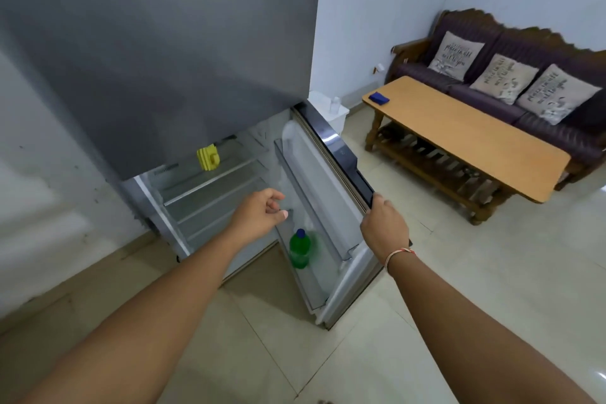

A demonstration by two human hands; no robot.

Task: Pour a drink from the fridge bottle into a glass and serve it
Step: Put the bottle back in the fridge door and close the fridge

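A green bottle (300,251) with a blue cap stands upright in the lowest rack of the open fridge door (331,180). My right hand (384,225) grips the outer edge of that door. My left hand (262,211) hovers inside the opening, just above and left of the bottle, fingers loosely curled and holding nothing. No glass is visible.
The grey fridge (157,52) fills the upper left, with a yellow object (207,158) on a shelf. To the right stand a wooden coffee table (475,138) with a blue cloth (378,97), and a dark sofa (511,82) with three cushions. Tiled floor lies below.
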